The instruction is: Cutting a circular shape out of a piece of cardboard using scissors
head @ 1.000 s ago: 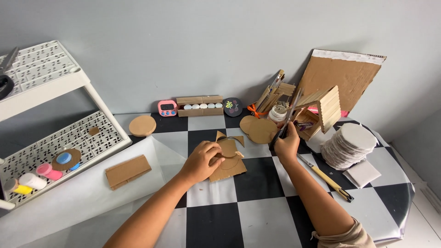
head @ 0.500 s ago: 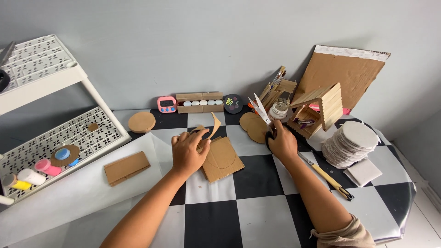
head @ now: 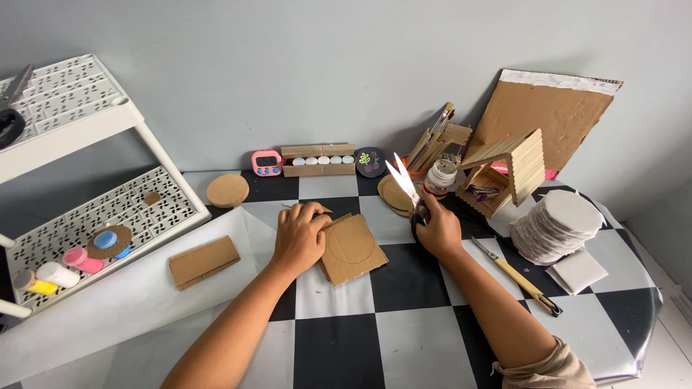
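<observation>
The cardboard sheet [head: 351,248] lay flat on the checkered surface [head: 404,338] with a circle drawn but apparently uncut, the left hand [head: 300,238] pressing its edge with a flattened grip, while the right hand [head: 437,229] gripped open-bladed scissors [head: 404,180] held just beside it.

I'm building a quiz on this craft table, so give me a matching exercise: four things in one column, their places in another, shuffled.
Things:
1. scissors
2. cardboard piece with a drawn circle
3. craft knife
4. stack of white discs

Places:
A. flat on the table, under the left hand
B. lying beside the right forearm
C. held blades-up in the right hand
D. at the table's right edge, beside the small stick house

Pairs: 1-C, 2-A, 3-B, 4-D
</observation>
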